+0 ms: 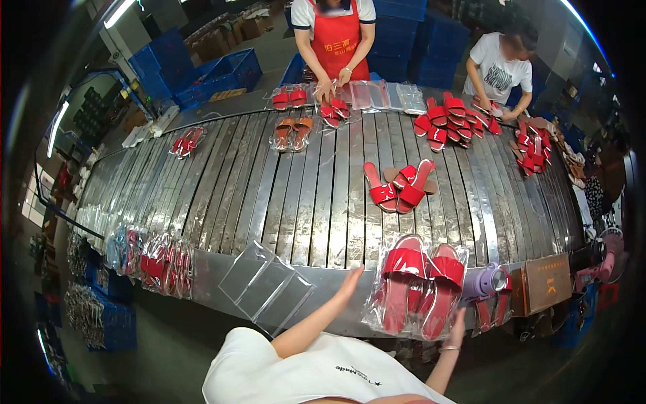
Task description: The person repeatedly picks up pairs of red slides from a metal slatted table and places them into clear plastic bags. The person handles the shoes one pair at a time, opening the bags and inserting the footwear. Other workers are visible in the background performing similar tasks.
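Red sandals in clear bag (417, 291) on near bench (323, 202) edge; right hand (457, 326) touches its corner, grip unclear, left hand (350, 279) open, empty beside it. Risk: slick bag overhangs, could slide off

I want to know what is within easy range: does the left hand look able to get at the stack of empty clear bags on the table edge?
Probably yes. The left hand hovers open just right of the clear bags, with nothing between them.
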The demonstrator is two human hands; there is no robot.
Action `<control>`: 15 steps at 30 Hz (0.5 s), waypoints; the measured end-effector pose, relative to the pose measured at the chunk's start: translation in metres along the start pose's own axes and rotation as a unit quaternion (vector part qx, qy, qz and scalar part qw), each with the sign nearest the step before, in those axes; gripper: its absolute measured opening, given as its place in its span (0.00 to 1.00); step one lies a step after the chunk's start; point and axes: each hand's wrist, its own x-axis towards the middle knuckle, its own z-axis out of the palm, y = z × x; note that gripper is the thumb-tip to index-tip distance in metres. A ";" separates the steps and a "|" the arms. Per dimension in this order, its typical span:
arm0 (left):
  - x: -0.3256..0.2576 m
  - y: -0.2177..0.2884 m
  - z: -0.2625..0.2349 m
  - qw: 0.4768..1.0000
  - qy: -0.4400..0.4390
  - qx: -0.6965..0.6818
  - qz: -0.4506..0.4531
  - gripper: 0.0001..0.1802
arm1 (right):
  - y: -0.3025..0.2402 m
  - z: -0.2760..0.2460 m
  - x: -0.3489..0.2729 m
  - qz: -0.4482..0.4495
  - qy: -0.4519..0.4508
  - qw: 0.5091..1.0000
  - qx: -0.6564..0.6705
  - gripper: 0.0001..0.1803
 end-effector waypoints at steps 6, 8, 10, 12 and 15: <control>0.052 -0.053 0.041 0.954 -0.243 -0.107 -0.137 0.50 | 0.015 0.035 0.030 0.086 -0.036 0.985 0.148 0.33; 0.065 -0.068 0.035 0.949 -0.251 -0.108 -0.155 0.48 | 0.020 0.040 0.026 0.101 -0.028 0.983 0.150 0.33; 0.070 -0.081 0.031 0.951 -0.243 -0.112 -0.154 0.47 | 0.027 0.042 0.021 0.112 -0.015 0.982 0.149 0.33; 0.068 -0.086 0.032 0.959 -0.221 -0.120 -0.134 0.46 | 0.030 0.045 0.019 0.119 -0.006 0.982 0.149 0.33; 0.064 -0.091 0.036 0.966 -0.191 -0.135 -0.111 0.45 | 0.034 0.043 0.013 0.128 0.017 0.982 0.141 0.33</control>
